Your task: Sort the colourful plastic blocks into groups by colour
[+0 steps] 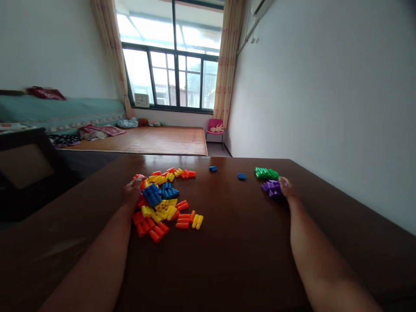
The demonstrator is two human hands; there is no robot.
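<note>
My left hand (132, 190) rests at the left side of a heap of plastic toy pieces, its fingers extended along the heap's edge. The heap mixes orange pieces (158, 232), yellow pieces (169, 212) and blue pieces (151, 196), each shaped like joined bullet-like tubes. On the right, my right hand (287, 188) stands against the outer side of purple pieces (271, 188), fingers partly hidden and not visibly closed round any piece. Just behind the purple ones lie green pieces (265, 173), close to the right fingertips.
Two small blue pieces, a farther one (212, 169) and a nearer one (241, 176), lie apart between the groups. Everything sits on a glossy dark brown table (227, 251). Beyond its far edge are a mat-covered bed (169, 139) and a pink chair (214, 123). A white wall runs along the right.
</note>
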